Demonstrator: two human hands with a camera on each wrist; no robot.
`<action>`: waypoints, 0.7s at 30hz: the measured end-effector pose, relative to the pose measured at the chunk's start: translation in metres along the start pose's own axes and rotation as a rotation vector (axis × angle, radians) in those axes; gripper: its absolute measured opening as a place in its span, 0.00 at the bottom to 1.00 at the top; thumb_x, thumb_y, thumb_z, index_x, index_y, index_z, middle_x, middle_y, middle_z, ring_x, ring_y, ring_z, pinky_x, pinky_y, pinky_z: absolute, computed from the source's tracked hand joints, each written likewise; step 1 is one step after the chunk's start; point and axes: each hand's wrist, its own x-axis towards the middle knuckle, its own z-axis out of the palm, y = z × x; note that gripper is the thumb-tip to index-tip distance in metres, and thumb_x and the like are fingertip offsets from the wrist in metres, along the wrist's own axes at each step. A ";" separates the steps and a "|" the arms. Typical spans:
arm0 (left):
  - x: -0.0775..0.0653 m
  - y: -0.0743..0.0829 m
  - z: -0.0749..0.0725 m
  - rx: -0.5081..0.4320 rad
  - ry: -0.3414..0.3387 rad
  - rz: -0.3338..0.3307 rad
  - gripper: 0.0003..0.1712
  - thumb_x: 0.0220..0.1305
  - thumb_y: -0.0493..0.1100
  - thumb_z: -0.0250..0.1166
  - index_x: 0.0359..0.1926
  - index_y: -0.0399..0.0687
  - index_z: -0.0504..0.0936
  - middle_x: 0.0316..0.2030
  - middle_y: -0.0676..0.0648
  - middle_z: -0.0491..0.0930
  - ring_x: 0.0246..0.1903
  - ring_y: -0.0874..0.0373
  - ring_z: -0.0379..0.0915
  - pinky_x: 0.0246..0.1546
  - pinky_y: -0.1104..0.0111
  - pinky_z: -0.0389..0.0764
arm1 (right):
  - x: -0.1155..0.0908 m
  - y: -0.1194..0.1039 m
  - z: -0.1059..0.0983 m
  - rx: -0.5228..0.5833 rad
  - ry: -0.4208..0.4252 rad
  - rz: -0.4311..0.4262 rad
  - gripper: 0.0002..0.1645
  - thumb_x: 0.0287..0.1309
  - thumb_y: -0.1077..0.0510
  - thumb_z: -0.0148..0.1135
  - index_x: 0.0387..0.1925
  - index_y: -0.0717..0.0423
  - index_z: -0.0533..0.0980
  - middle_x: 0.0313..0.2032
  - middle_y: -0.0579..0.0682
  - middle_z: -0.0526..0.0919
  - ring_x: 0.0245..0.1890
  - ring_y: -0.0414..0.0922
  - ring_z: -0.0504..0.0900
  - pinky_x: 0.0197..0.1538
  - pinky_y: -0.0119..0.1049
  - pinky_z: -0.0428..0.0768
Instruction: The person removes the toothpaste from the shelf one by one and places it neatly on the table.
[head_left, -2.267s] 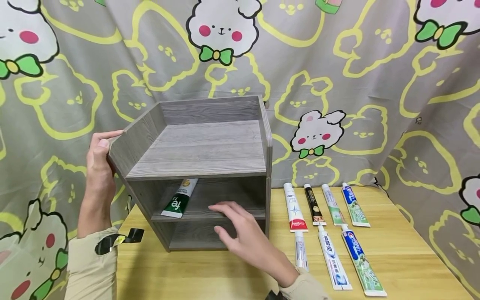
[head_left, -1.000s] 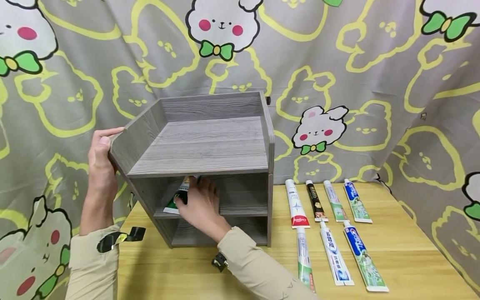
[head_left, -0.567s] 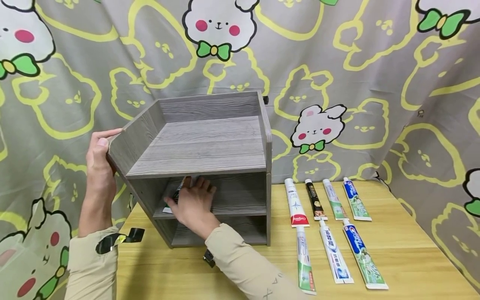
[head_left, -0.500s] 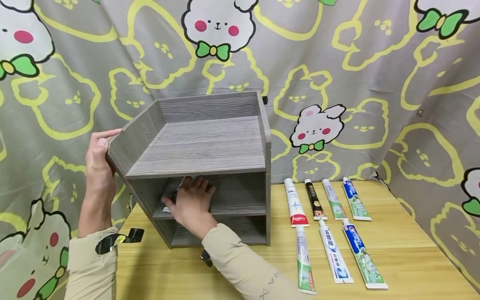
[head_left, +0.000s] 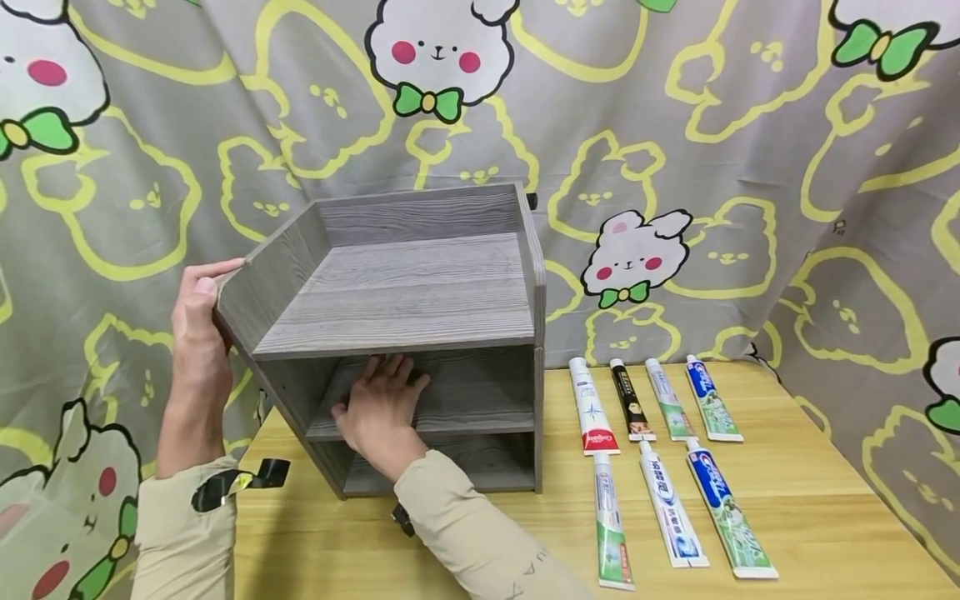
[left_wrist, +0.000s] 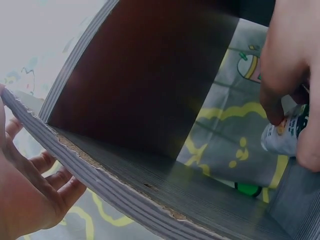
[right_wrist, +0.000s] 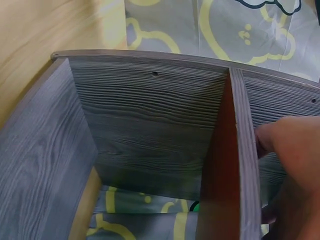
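Note:
My left hand [head_left: 201, 321] grips the upper left side panel of a grey wood-grain shelf unit [head_left: 405, 292]. In the left wrist view its fingers [left_wrist: 45, 165] lie outside that panel. Inside the middle compartment, toward the left, is my right hand [head_left: 384, 412]. It holds a toothpaste tube [left_wrist: 282, 137], whose white end shows in the left wrist view between the fingers and thumb; the head view hides the tube behind the hand. Part of the right hand [right_wrist: 292, 160] also appears beside a shelf board [right_wrist: 245, 150] in the right wrist view.
Several toothpaste tubes lie in two rows on the wooden table [head_left: 825, 500] right of the unit, among them a red-and-white tube [head_left: 592, 408] and a blue-and-green tube [head_left: 727, 508]. A patterned curtain [head_left: 465, 150] hangs close behind.
My right hand has reached into the middle compartment and taken hold of the green-and-white tube, which has moved deeper, out of the head view. My left hand stays on the side panel.

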 end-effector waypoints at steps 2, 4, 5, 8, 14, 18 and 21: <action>0.001 0.001 0.001 -0.003 -0.009 -0.002 0.20 0.71 0.46 0.54 0.56 0.40 0.80 0.37 0.40 0.77 0.30 0.52 0.71 0.27 0.68 0.71 | 0.000 0.001 0.000 0.002 0.002 0.014 0.52 0.68 0.24 0.45 0.81 0.50 0.55 0.76 0.60 0.61 0.75 0.57 0.62 0.67 0.61 0.66; 0.002 0.001 0.002 -0.001 -0.016 -0.003 0.21 0.71 0.46 0.54 0.57 0.40 0.80 0.36 0.41 0.77 0.29 0.52 0.72 0.26 0.69 0.71 | 0.001 0.003 0.001 0.006 0.006 0.025 0.52 0.68 0.24 0.45 0.81 0.49 0.54 0.76 0.61 0.61 0.74 0.56 0.64 0.68 0.59 0.67; 0.002 0.001 0.002 0.006 -0.016 0.000 0.21 0.71 0.46 0.54 0.57 0.40 0.80 0.36 0.40 0.77 0.30 0.52 0.72 0.26 0.69 0.71 | 0.001 0.004 0.002 0.006 0.009 0.026 0.51 0.69 0.25 0.45 0.81 0.48 0.53 0.75 0.61 0.62 0.73 0.56 0.65 0.68 0.58 0.67; 0.002 0.001 0.001 0.019 -0.012 0.006 0.21 0.71 0.46 0.53 0.57 0.39 0.80 0.38 0.40 0.77 0.30 0.52 0.71 0.26 0.69 0.71 | 0.000 0.006 0.004 0.008 0.013 0.021 0.49 0.70 0.25 0.44 0.82 0.45 0.53 0.75 0.61 0.63 0.72 0.57 0.66 0.68 0.56 0.68; 0.000 0.001 0.001 0.009 -0.007 0.007 0.21 0.71 0.46 0.53 0.56 0.39 0.81 0.38 0.40 0.78 0.30 0.53 0.72 0.26 0.69 0.71 | -0.003 0.012 0.006 -0.008 0.049 -0.021 0.46 0.72 0.28 0.44 0.81 0.44 0.54 0.71 0.61 0.69 0.70 0.57 0.70 0.66 0.53 0.71; 0.000 0.002 0.001 0.000 -0.005 0.000 0.21 0.71 0.46 0.54 0.56 0.40 0.81 0.37 0.40 0.77 0.30 0.53 0.72 0.25 0.69 0.72 | -0.006 0.018 0.002 0.022 0.070 -0.050 0.46 0.72 0.30 0.47 0.81 0.48 0.54 0.68 0.64 0.72 0.64 0.58 0.76 0.65 0.50 0.74; -0.001 0.002 0.000 0.000 -0.004 0.004 0.21 0.70 0.46 0.54 0.56 0.39 0.81 0.36 0.40 0.77 0.29 0.53 0.72 0.25 0.69 0.72 | -0.010 0.024 -0.001 0.073 0.081 -0.079 0.46 0.72 0.33 0.51 0.80 0.51 0.55 0.64 0.67 0.75 0.56 0.58 0.82 0.62 0.49 0.76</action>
